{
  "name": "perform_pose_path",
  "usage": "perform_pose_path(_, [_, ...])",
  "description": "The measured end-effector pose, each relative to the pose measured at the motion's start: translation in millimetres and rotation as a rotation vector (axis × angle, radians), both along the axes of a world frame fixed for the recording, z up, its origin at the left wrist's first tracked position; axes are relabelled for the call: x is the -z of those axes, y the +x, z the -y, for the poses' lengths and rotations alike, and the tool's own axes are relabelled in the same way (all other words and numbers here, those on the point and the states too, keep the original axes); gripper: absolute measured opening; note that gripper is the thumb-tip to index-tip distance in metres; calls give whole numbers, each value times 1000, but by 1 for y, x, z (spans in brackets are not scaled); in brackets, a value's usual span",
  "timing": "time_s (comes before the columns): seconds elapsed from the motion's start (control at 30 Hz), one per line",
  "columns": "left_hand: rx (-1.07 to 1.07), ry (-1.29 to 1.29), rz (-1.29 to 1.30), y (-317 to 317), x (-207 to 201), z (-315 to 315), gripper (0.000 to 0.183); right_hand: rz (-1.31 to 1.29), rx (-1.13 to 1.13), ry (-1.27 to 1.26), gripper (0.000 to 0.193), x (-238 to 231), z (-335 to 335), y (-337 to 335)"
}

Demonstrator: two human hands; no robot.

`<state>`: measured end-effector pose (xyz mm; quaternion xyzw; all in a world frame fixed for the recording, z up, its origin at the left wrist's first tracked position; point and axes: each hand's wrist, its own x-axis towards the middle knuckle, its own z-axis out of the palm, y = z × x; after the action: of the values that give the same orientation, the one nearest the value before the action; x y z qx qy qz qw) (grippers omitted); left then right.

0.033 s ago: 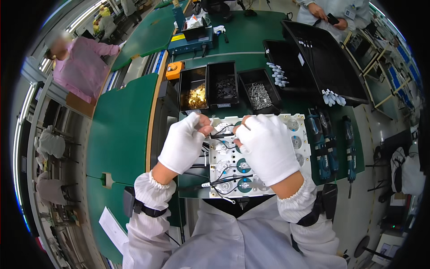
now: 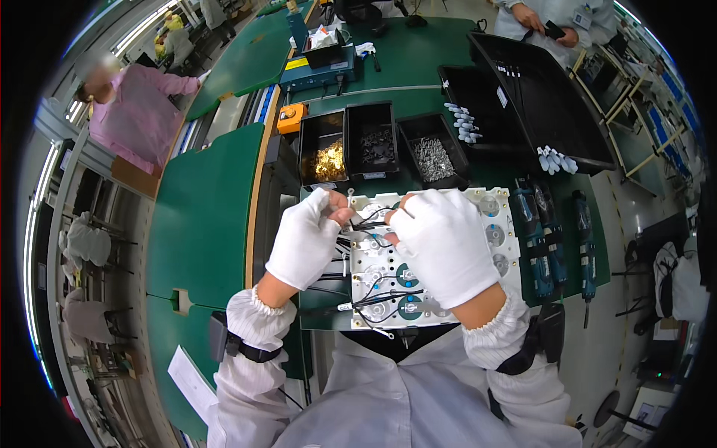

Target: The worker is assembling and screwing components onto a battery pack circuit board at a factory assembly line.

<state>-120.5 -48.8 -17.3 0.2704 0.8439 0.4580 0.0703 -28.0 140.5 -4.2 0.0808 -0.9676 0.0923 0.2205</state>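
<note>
My left hand (image 2: 308, 233), in a white glove with bare fingertips, is closed in a pinch at the far left corner of a white plastic panel (image 2: 390, 261). A small ring terminal (image 2: 350, 194) pokes up at its fingertips. My right hand (image 2: 442, 243), gloved the same way, lies over the panel's middle with fingers curled in around a black wire (image 2: 370, 224); its exact grip is partly hidden. Clear round parts and blue-dotted round openings fill the panel. More black wires (image 2: 366, 302) run out to its left, one ending in a ring terminal (image 2: 388, 335) at the near edge.
Beyond the panel stand black bins of brass pieces (image 2: 327, 160), black parts (image 2: 377, 145) and silver screws (image 2: 433, 158). Large black trays (image 2: 538, 97) hold wires with pale ends. Teal power screwdrivers (image 2: 539, 257) lie at right. A person in pink (image 2: 134, 112) is at far left, another at far right.
</note>
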Motion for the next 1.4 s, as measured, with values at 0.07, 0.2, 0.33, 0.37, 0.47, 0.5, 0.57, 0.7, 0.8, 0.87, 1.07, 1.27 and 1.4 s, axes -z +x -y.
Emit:
perform_pose_path(0.07, [-59,155,107,-5,15,4,12,-54,-58,6,10,2,6,-4])
perform_pose_path(0.2, [-79,259,155,-4,20,6,16,-93,-132,-12,8,-4,10,4])
perform_pose_path(0.33, [-156,321,202,-3,19,3,17,-35,-98,-38,8,-8,28,17])
perform_pose_path(0.37, [-158,322,201,-2,19,3,17,-30,-132,-69,8,-4,34,19])
perform_pose_path(0.47, [-178,306,148,-2,17,-3,19,-48,-173,-100,7,8,46,23])
perform_pose_path(0.5, [-198,277,110,-2,19,-6,19,-37,-158,-113,7,9,47,23])
perform_pose_path(0.57, [-216,253,72,-6,17,-12,19,-37,-167,-141,8,7,47,20])
perform_pose_path(0.7, [-166,315,151,-35,11,-12,19,8,57,-133,8,-8,40,23])
perform_pose_path(0.8, [-342,440,114,-95,21,-2,22,-29,26,-274,9,-30,37,61])
perform_pose_path(0.87, [-402,27,-273,-125,20,0,22,67,-186,-345,12,-28,46,80])
perform_pose_path(1.07, [-12,-644,-433,-183,91,-25,18,216,-322,-429,26,10,52,78])
perform_pose_path(1.27, [-184,-685,-498,-204,136,-50,15,279,-300,-779,17,10,45,79])
perform_pose_path(1.4, [-133,-580,-486,-195,118,-62,18,280,-129,-836,13,-2,48,82])
